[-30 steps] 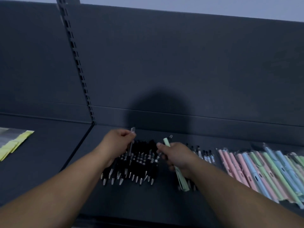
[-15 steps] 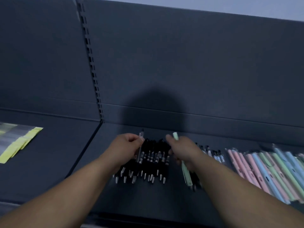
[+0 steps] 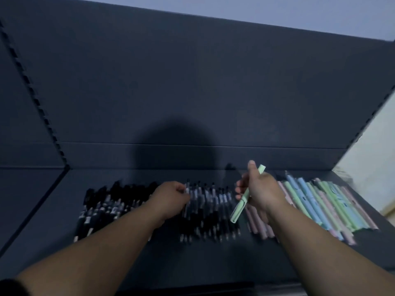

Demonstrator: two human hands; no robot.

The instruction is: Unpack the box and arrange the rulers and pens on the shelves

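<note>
Right of the black pens [image 3: 215, 201], the right grip [image 3: 263, 193] clasps a green pen [image 3: 240, 207], probably for the pastel row [image 3: 310, 195], while the left grip [image 3: 171, 197] pinches one black pen [image 3: 187, 188].

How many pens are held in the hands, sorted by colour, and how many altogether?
mint green pen: 1, in the right hand
dark pen: 1, in the left hand
Total: 2
</note>
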